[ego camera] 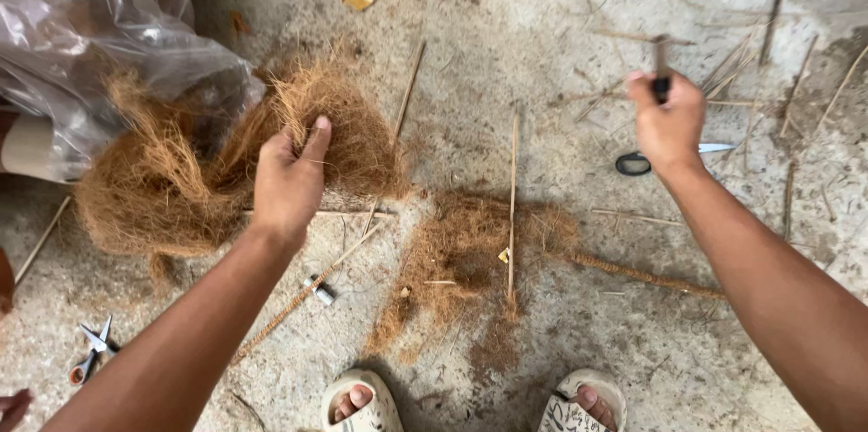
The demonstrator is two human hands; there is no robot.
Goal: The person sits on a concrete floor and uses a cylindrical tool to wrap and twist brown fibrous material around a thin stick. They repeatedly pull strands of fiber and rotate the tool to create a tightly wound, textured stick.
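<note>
Covering the concrete floor (561, 25): coir fibre (181, 179) and sticks (513, 206).

Your left hand (287, 181) and right hand (667, 125): both bare, no gloves, rings or watch; forearms unsleeved. Below the hands, your feet wear pale open-toed slippers (363, 405), the right one patterned with dark markings.
</note>
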